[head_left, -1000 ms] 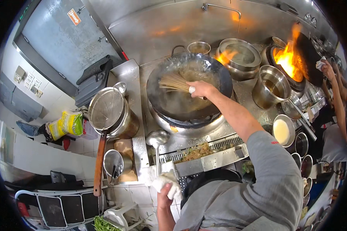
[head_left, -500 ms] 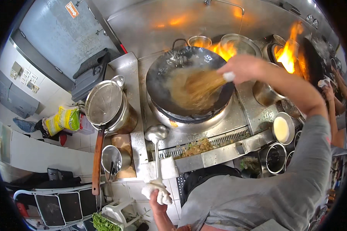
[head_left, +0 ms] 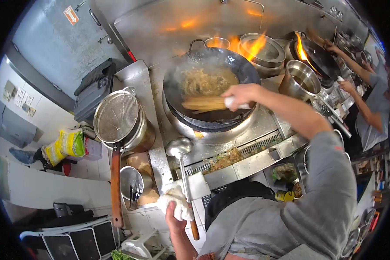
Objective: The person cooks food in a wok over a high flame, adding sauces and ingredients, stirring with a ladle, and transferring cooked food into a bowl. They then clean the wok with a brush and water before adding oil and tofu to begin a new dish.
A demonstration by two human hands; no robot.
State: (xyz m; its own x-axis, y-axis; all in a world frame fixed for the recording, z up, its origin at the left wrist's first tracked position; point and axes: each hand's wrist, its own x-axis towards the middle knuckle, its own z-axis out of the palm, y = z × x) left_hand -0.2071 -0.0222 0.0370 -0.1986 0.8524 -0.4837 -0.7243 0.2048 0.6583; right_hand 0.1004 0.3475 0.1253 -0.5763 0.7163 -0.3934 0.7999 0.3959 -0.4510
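Note:
My right hand [head_left: 243,95] is closed on a bamboo wok brush [head_left: 203,103], its bristles reaching into the large black wok [head_left: 242,71]. Something white shows at that grip. Brownish, frothy liquid [head_left: 208,81] lies in the wok, and steam rises from it. My left hand [head_left: 175,219], low in front of the stove, grips a bunched white cloth [head_left: 174,204]. Right beside that cloth runs the handle of a steel ladle [head_left: 179,147], with its wooden end pointing toward me. The ladle's bowl rests on the stove's front left.
Flames [head_left: 249,47] burn behind the wok, near a lidded pot [head_left: 264,48]. At left, a strainer [head_left: 117,117] with a long wooden handle tops a tall pot. A steel pot [head_left: 300,80] stands right; beyond it, a co-worker's arms [head_left: 362,106] reach toward another flaming wok [head_left: 318,56].
My right hand and the brush have moved left and nearer to me, to the wok's near side. The liquid has shifted toward the far side. The ladle's wooden handle end now shows past the cloth.

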